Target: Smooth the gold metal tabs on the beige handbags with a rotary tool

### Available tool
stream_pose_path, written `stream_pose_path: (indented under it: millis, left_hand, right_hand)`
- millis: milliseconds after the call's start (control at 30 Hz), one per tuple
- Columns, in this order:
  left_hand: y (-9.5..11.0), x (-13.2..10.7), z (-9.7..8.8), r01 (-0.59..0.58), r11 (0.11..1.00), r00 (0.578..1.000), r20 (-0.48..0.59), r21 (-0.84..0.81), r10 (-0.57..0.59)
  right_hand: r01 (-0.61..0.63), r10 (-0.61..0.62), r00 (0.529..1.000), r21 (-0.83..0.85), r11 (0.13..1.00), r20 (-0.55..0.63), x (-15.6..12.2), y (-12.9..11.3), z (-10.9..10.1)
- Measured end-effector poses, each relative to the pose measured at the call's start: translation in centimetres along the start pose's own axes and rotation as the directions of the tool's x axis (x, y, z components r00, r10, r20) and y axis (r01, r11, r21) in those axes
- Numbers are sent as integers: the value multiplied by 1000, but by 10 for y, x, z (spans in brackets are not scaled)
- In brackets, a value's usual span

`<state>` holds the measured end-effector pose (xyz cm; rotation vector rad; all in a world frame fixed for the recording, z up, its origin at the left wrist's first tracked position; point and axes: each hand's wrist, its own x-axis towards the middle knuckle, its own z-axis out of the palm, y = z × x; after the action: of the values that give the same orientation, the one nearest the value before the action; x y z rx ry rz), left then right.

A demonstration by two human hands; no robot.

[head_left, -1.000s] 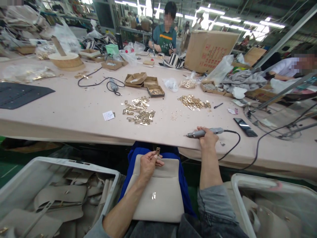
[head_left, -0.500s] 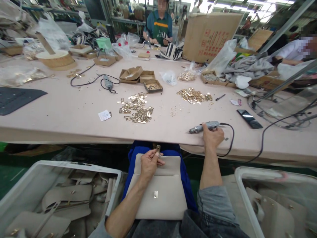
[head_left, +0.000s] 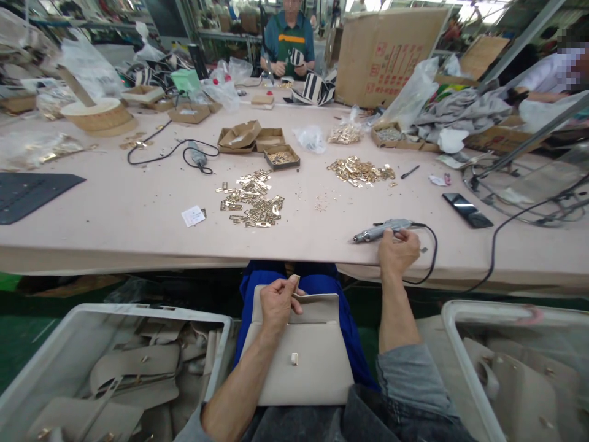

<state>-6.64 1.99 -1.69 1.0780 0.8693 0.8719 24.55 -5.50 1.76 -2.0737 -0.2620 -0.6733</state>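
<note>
On my lap lies a beige handbag (head_left: pixel 313 368), its flap folded up towards the table and a small gold-coloured clasp (head_left: pixel 294 358) on its front. At the flap's upper edge, my left hand (head_left: pixel 278 305) pinches a small gold metal plate (head_left: pixel 297 280) between thumb and fingers; the thumb covers most of it. My right hand (head_left: pixel 399 250) grips a grey electric screwdriver (head_left: pixel 384 229) at the front of the table, its bit pointing left and its cord running off behind the hand.
Piles of gold plates (head_left: pixel 255 202) and smaller gold fittings (head_left: pixel 359 170) lie on the table (head_left: pixel 138 227). A phone (head_left: pixel 467 210) lies at right. Bins of beige bags flank me: left bin (head_left: pixel 151 309), right bin (head_left: pixel 464 368). A co-worker (head_left: pixel 288 46) sits opposite.
My left thumb has come over the metal plate, which shows less now. The flap's edge has bent up on the right. My right hand's grip on the screwdriver has shifted slightly.
</note>
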Motion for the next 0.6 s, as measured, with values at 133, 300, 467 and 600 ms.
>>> stream_pose_path:
  millis: [133,300,467,600]
  left_hand:
    - [-1,0,1,-1,1000,1000,-9,-26,1]
    - [-4,0,1,-18,994,999,37,-107,22]
    - [-7,-2,-1,0,986,997,81,-169,14]
    - [-10,-4,-4,1,985,996,90,-175,15]
  right_hand:
    - [44,-44,999,33,998,-14,-1,2,0]
    - [58,-57,998,64,996,-29,-3,5,2]
    - [38,-35,999,110,993,-27,-5,5,1]
    - [35,-33,999,122,992,-18,-6,4,0]
